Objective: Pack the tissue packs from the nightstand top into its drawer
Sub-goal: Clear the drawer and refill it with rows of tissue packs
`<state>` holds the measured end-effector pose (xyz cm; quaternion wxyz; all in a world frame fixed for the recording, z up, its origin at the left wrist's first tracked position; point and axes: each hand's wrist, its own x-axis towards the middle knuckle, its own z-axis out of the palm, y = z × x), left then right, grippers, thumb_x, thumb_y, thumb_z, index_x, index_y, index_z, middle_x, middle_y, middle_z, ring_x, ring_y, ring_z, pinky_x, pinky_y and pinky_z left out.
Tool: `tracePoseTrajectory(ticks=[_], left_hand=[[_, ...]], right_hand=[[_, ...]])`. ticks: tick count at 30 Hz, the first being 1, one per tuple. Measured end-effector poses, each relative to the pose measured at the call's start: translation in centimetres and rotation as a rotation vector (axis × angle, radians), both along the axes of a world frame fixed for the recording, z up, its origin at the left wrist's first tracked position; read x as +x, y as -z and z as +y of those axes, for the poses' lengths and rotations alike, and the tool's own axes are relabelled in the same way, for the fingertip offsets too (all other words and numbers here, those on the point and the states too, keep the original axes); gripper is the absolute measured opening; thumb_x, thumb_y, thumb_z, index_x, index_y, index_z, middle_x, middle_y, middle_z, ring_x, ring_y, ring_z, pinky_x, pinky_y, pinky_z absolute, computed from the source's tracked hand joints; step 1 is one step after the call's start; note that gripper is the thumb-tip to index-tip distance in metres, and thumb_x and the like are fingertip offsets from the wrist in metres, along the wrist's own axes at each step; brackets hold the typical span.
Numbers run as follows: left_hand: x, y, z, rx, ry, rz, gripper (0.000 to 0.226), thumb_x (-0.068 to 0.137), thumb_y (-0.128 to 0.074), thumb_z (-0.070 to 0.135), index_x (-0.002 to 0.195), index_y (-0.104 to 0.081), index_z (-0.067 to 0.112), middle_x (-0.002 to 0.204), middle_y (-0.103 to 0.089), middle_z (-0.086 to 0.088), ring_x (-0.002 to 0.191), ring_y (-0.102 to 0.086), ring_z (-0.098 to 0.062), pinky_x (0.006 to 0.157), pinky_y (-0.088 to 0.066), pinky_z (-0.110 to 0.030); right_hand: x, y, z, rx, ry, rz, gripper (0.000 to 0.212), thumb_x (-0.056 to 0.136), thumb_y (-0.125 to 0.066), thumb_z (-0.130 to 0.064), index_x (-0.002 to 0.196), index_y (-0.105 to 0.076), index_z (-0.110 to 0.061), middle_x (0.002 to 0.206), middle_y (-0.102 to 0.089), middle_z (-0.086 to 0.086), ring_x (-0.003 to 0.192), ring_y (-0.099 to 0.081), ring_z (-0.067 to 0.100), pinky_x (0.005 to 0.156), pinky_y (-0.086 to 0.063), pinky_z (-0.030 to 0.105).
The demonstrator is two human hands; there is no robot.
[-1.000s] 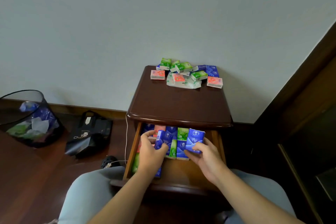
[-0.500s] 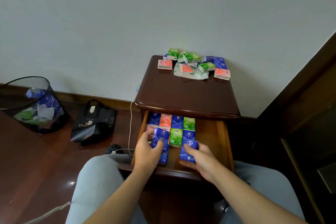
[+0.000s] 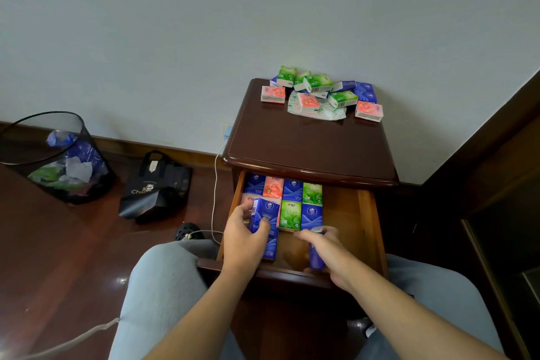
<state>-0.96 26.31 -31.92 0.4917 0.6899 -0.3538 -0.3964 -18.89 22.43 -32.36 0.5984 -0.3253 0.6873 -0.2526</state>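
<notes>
While about eight packs already lie in rows at the back of the drawer [image 3: 365,213], the left hand [image 3: 244,238] grasps a blue pack [image 3: 264,218] and the right hand [image 3: 327,248] grasps another blue pack [image 3: 317,257] near the drawer's front, and a pile of packs [image 3: 321,93] (roughly a dozen) waits above the drawer on the nightstand top [image 3: 306,143].

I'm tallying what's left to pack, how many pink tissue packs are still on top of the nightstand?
3 show: one at the pile's left, one in the middle on the plastic wrap, one at the right. More may be buried.
</notes>
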Motion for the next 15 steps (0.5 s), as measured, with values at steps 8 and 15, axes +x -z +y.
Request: tracePoseTrajectory(ticks=[8,15], left_hand=[[0.0,-0.1,0.2,-0.005,0.006,0.03,0.046,0.095,-0.074,0.024,0.136,-0.053,0.029,0.124,-0.066,0.008,0.107,-0.071,-0.01,0.075,-0.066,-0.033],[-0.1,0.0,0.3,-0.063,-0.027,0.075,0.047,0.096,-0.073,0.024,0.138,-0.052,0.028,0.125,-0.066,0.009,0.108,-0.072,-0.008,0.072,-0.066,-0.03]], right_hand=[[-0.4,0.5,-0.1,0.104,-0.164,0.117,0.037,0.082,-0.087,-0.012,0.109,-0.063,-0.014,0.098,-0.074,0.002,0.08,-0.072,0.012,0.048,-0.051,0.021],[0.8,1.5,-0.2,0.008,-0.141,0.235,0.04,0.076,-0.093,-0.019,0.094,-0.058,-0.014,0.098,-0.073,0.005,0.088,-0.072,0.021,0.079,-0.059,0.037]])
